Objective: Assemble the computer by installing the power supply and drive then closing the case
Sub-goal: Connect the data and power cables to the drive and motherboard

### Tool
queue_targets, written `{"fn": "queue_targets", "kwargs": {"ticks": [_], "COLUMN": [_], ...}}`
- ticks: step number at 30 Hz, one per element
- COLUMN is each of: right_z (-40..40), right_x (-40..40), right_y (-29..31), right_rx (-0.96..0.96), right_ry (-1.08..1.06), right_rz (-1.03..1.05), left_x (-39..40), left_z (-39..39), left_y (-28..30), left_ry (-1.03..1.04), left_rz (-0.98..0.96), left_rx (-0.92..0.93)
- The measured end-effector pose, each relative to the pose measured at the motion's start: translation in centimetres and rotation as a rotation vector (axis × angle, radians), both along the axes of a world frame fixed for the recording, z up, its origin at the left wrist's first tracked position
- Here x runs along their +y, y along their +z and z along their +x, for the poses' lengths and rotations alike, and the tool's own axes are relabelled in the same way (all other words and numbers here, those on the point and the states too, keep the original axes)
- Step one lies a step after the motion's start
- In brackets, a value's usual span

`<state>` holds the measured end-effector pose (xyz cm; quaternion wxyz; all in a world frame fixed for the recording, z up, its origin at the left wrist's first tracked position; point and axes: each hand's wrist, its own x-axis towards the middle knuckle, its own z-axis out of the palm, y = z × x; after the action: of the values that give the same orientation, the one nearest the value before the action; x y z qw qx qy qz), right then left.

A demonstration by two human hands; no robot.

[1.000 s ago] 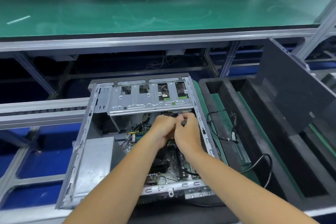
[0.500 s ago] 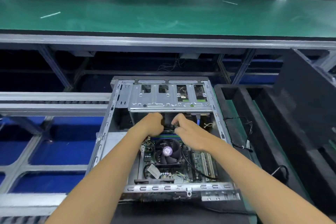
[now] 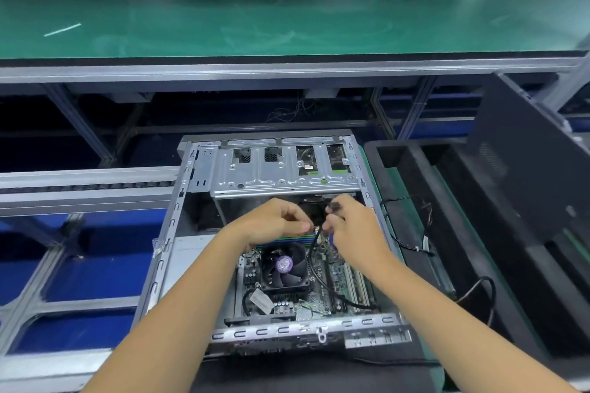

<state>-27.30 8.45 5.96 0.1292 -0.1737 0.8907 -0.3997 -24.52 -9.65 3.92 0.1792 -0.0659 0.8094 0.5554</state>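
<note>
An open metal computer case [image 3: 166, 239] lies flat in front of me. Its silver drive cage [image 3: 281, 179] spans the far end, and the motherboard with a black CPU fan [image 3: 284, 265] shows below. Both hands work just beneath the cage. My left hand [image 3: 274, 220] has curled fingers that pinch a black cable [image 3: 316, 252] running down across the board. My right hand [image 3: 348, 226] pinches a small black connector at the cable's upper end. A grey power supply [image 3: 188, 252] sits at the case's left side, partly hidden by my left arm.
A black side panel [image 3: 523, 169] leans at the right over a black foam tray [image 3: 415, 169] with loose cables [image 3: 415, 242]. A green conveyor belt [image 3: 287, 19] runs across the back. Roller rails and blue floor lie to the left.
The view has shifted, so the case sits more central. My hands have drawn slightly apart under the drive cage and now hold the black cable between them.
</note>
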Motion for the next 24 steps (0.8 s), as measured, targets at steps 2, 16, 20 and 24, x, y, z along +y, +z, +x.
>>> {"fn": "queue_targets", "kwargs": {"ticks": [2,16,20,24], "right_z": [0.6,-2.5,-3.2,-3.0], "right_x": [0.0,-1.9,-2.5,-2.3], "right_y": [-0.6,-1.8,-2.3,-2.2], "right_rx": [0.088,-0.34,-0.458,-0.452], "right_ry": [-0.016,-0.048,-0.258,-0.351], "right_rz": [0.252,0.427,0.145,0.003], "left_x": [0.6,1.4,1.7,2.1], "left_z": [-0.4,-3.4,-3.9,-4.2], "left_y": [-0.7,-2.7,-3.0,-3.6], "left_ry": [-0.036,0.084,0.089,0.198], "left_rz": [-0.203,-0.38,-0.079,0.193], "left_rx": [-0.01,-0.076,-0.125,-0.15]}}
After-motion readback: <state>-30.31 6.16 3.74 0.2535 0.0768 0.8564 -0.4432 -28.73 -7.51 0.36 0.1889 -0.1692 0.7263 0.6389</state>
